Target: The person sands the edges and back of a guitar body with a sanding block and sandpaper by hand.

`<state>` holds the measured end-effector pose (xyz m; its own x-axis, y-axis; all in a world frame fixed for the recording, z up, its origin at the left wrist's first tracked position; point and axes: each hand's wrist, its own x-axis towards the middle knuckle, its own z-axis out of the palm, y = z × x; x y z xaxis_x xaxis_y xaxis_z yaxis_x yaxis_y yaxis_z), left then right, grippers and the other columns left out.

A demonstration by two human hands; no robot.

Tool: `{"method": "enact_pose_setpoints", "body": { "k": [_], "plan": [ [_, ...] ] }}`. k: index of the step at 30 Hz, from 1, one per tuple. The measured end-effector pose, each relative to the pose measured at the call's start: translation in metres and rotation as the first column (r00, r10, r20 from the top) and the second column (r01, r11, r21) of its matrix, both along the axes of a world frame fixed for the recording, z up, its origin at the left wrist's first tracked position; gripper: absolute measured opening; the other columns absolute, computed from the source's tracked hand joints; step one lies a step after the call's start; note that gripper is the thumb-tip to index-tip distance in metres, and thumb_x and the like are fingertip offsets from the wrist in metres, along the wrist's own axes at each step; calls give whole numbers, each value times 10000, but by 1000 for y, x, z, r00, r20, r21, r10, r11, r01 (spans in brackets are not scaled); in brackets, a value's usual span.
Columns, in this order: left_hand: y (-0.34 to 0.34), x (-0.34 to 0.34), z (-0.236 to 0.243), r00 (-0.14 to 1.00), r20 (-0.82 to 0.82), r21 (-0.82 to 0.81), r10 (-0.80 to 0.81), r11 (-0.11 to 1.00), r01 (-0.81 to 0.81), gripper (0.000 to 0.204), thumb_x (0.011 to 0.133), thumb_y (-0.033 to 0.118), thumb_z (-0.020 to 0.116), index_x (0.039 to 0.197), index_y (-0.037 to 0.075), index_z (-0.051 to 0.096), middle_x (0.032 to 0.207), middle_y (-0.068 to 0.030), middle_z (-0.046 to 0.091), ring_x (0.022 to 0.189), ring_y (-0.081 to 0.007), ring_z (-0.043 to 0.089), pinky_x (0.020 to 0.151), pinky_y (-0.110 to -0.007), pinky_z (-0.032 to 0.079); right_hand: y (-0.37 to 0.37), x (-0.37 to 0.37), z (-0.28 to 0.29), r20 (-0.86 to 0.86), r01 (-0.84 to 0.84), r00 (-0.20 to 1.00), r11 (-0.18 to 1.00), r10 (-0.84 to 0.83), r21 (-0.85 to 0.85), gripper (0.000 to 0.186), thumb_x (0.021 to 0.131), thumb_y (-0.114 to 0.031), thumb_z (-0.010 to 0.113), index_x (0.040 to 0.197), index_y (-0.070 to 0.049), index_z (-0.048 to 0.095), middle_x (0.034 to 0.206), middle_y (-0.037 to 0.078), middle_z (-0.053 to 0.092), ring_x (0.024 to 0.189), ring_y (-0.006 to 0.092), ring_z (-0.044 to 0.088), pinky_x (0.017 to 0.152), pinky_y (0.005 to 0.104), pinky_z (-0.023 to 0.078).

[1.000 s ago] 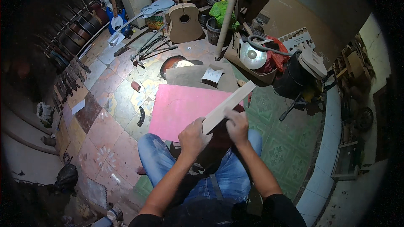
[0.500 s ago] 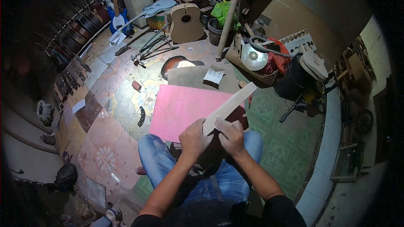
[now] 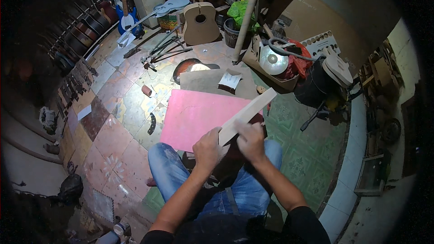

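Note:
A long, pale wooden bar [image 3: 248, 114] slants away from me toward the far right, above a pink board [image 3: 199, 115]. My left hand [image 3: 208, 147] is closed round the near end of the bar, its thumb along the side. Against the bar's right side, a little farther up, is my right hand [image 3: 251, 141]. Motion smears its fingers, so whether they grip the wood or something small cannot be made out. Dark red material [image 3: 257, 124] shows under the bar beside the right hand.
Behind the pink board lie a brown sheet [image 3: 194, 82] and a folded white card [image 3: 230, 80]. A sunburst guitar body [image 3: 183, 69], an unfinished acoustic guitar body [image 3: 200, 29] and a blue guitar [image 3: 128, 23] stand farther back. At right are a cardboard box [image 3: 266, 70] and a black bucket [image 3: 312, 88].
My right hand has shifted slightly along the bar and is now blurred by motion. The left hand and the bar stay almost in place.

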<state>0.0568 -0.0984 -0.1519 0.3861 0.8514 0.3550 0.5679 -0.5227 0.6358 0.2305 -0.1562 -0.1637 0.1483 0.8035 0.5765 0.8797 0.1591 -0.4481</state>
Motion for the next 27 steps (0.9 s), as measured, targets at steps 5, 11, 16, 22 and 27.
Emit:
{"method": "enact_pose_setpoints", "body": {
  "k": [5, 11, 16, 22, 27],
  "plan": [
    [-6, 5, 5, 999, -14, -16, -45, 999, 45, 513, 689, 233, 873, 1142, 114, 665, 950, -99, 733, 859, -324, 725, 679, -460, 572, 10, 37, -8, -23, 133, 991, 991, -133, 24, 420, 698, 37, 677, 1078, -98, 797, 1148, 63, 775, 824, 280, 611, 777, 387, 475],
    [-7, -4, 0, 1000, -4, 5, -17, 1000, 17, 542, 675, 231, 885, 1152, 107, 659, 957, -102, 727, 878, -319, 722, 704, -458, 575, -9, -10, 15, -18, -90, 996, 996, 90, -27, 436, 762, 39, 605, 1133, -96, 787, 1169, 66, 768, 889, 286, 627, 802, 404, 486],
    [-8, 3, -7, 999, -10, -3, -40, 999, 40, 556, 671, 223, 887, 1162, 109, 655, 967, -102, 729, 891, -313, 724, 711, -454, 573, 2, 21, -9, -12, 95, 995, 995, -95, -10, 412, 732, 79, 611, 1071, -66, 794, 1185, 109, 762, 815, 308, 611, 811, 395, 477],
    [-11, 4, 1, 999, -15, -6, -35, 999, 35, 534, 667, 257, 897, 1139, 128, 682, 938, -99, 740, 847, -308, 738, 689, -434, 577, 2, 29, -4, -62, 142, 988, 990, -142, -4, 446, 709, 89, 612, 1088, -61, 795, 1142, 130, 764, 819, 337, 609, 785, 420, 482],
    [-7, -5, -8, 1000, -12, 10, -7, 1000, 8, 554, 658, 258, 904, 1150, 128, 684, 949, -102, 743, 852, -310, 738, 692, -434, 577, -19, -35, 22, -15, -94, 995, 995, 94, 22, 478, 686, 110, 620, 1110, -39, 784, 1151, 131, 766, 873, 319, 654, 778, 413, 486]
  ]
}}
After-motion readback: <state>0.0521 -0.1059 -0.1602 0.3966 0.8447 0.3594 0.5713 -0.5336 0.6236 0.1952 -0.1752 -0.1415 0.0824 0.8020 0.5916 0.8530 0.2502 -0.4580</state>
